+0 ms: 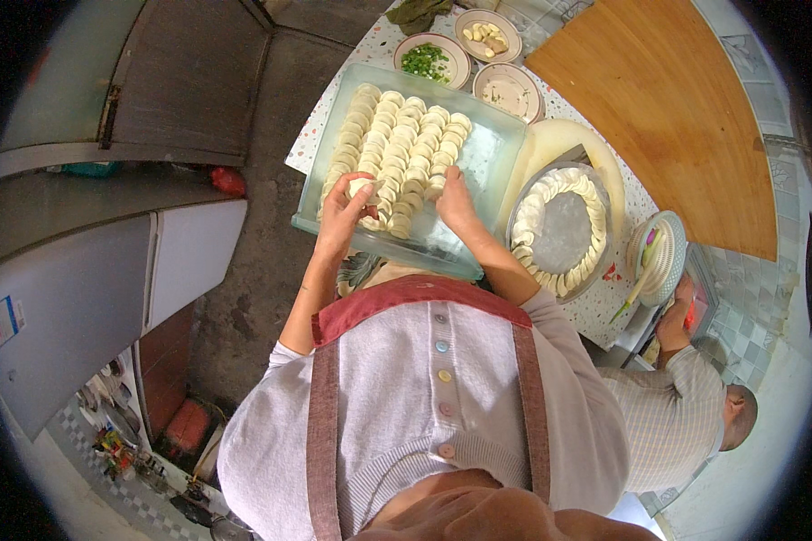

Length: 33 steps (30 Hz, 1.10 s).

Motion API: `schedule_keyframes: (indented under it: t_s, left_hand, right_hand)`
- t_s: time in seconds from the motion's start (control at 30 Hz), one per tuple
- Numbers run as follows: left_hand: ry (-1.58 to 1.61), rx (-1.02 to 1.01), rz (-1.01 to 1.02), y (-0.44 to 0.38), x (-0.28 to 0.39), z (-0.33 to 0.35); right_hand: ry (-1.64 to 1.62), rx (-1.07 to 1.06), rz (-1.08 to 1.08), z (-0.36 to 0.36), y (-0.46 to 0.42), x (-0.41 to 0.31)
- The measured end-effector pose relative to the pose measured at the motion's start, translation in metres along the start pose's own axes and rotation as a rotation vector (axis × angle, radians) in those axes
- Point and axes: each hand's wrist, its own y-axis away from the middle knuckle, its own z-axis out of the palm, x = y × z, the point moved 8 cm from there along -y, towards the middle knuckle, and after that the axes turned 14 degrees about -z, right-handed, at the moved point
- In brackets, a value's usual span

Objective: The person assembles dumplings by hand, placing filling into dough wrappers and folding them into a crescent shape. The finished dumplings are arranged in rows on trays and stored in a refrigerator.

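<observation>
A clear greenish plastic tray (pixel 494 155) lies before me, holding long overlapping rows of pale folded dumplings (pixel 396 149). Over its near left part, my left hand (pixel 344 213) grips a pale dumpling (pixel 362 189) between thumb and fingers; whether more than one is there cannot be told. My right hand (pixel 457 199) is at the near end of the rightmost row, its fingers pinched at a dumpling (pixel 435 186); its fingertips are partly hidden. Right of the tray, a round metal plate (pixel 561 230) carries a ring of overlapping dumplings along its edge.
Behind the tray stand bowls of chopped green onion (pixel 425 62), garlic cloves (pixel 484 32) and scraps (pixel 507 91). A round pale board (pixel 605 152) lies under the metal plate. Plastic baskets (pixel 663 257) and a large wooden board (pixel 663 101) are at right. Another person (pixel 677 419) works nearby.
</observation>
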Motion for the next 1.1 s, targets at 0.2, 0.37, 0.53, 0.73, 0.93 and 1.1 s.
schedule_keyframes:
  t_s: [0.2, 0.37, 0.53, 0.73, 0.93, 1.1]
  left_hand:
    - [0.042, 0.030, 0.044, -0.003, 0.007, -0.008]
    - [0.043, 0.079, 0.072, 0.003, 0.023, -0.015]
    - [0.037, 0.090, 0.105, 0.008, 0.028, -0.021]
    - [0.076, 0.053, 0.089, 0.007, 0.026, -0.013]
    - [0.056, 0.025, 0.080, 0.002, 0.019, -0.007]
    - [0.030, -0.007, 0.074, 0.004, 0.019, -0.003]
  right_hand:
    - [0.216, -0.094, -0.019, -0.004, 0.002, -0.022]
    - [0.079, -0.236, 0.039, 0.033, 0.009, -0.024]
    - [0.010, -0.142, -0.096, 0.043, 0.005, -0.029]
    - [-0.051, -0.193, -0.047, 0.047, 0.006, -0.027]
    - [-0.055, -0.105, -0.032, 0.030, 0.010, -0.030]
    - [-0.082, -0.216, -0.040, 0.040, 0.002, -0.022]
